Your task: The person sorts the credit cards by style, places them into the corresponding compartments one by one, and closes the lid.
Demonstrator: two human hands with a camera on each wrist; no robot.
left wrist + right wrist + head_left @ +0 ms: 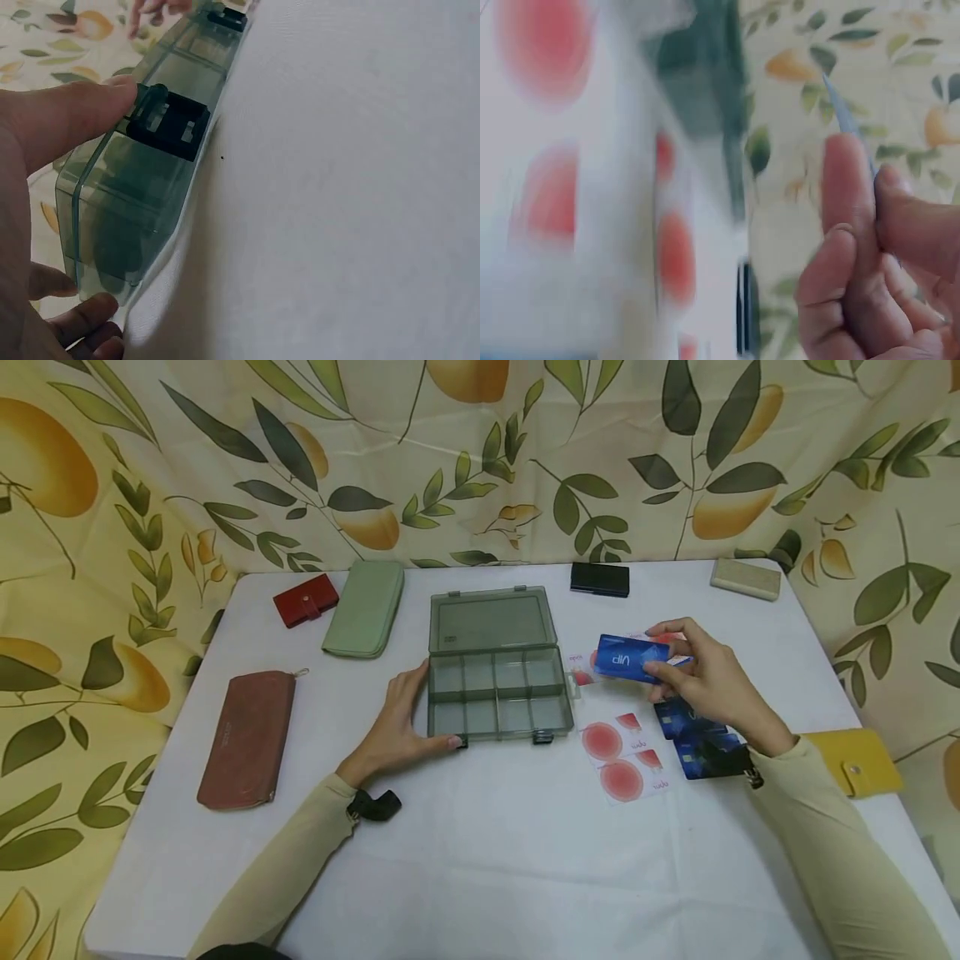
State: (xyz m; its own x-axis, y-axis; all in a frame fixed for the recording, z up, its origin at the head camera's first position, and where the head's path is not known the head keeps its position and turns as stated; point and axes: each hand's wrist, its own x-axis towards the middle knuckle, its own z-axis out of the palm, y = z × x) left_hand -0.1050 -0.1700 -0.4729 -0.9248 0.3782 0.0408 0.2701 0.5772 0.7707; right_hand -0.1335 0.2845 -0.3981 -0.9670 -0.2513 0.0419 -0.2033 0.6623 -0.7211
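A blue VIP card [632, 658] is pinched between the thumb and fingers of my right hand [712, 681], above the table. In the right wrist view that card [843, 109] shows edge-on. My left hand [395, 722] grips the front left corner of a translucent green compartment box [498, 693], with the thumb by a black latch [169, 122] and the fingers at its side. The box lies with its lid [491, 620] open backward; its compartments look empty. Beneath and beside my right hand lie more blue cards [693, 718] and several cards with red circles [622, 779].
To the left are a brown wallet [247, 739], a green wallet [365, 610] and a small red wallet [306, 600]. A black case [600, 579] and a beige case [746, 579] sit at the back. A yellow wallet [855, 762] lies by my right forearm.
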